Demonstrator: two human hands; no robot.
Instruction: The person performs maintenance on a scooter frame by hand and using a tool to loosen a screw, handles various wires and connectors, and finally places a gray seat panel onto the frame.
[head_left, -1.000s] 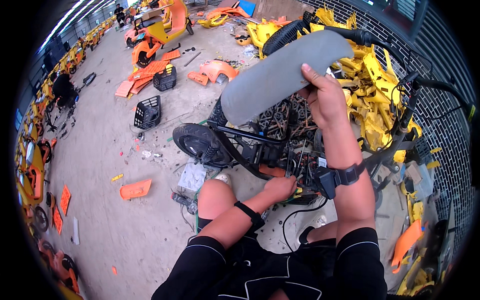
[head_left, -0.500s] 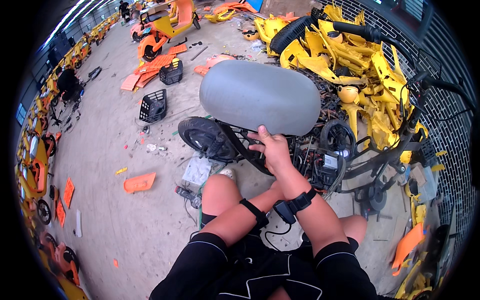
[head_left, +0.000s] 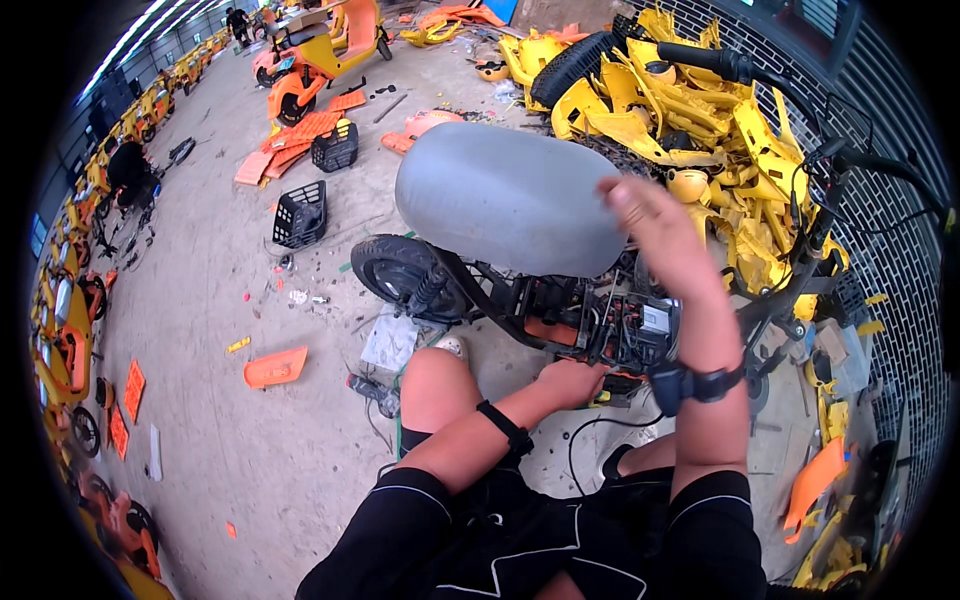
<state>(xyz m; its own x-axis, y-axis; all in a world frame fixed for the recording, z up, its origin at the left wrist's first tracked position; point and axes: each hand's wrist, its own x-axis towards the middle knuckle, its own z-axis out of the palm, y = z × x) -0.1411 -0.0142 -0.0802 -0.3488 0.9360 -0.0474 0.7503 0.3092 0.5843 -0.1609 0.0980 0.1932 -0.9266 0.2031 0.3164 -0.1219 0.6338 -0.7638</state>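
A stripped scooter frame [head_left: 492, 312] stands before me, with a long grey seat [head_left: 500, 190] over it. Beside the seat's right end is my right hand [head_left: 662, 235], smeared by motion; whether it touches the seat is unclear. Low at the frame's near side, my left hand [head_left: 573, 383] is closed by the exposed wiring and electrical parts [head_left: 632, 335]. A small yellow bit [head_left: 602, 397] shows at its fingers, but what they grip is hidden. The black rear wheel [head_left: 400, 278] is at the frame's left, the handlebar [head_left: 720, 62] at upper right.
Yellow body panels [head_left: 690, 120] are heaped by the brick wall at right. A cordless power tool [head_left: 372, 392] lies beside my left knee. On the floor at left are black baskets [head_left: 300, 213] and an orange panel [head_left: 276, 367]. An orange-yellow scooter [head_left: 325, 55] stands farther back.
My right hand has gone from the seat's near edge to its right end. The forearms no longer cross, leaving my left hand and the parts below the seat in sight.
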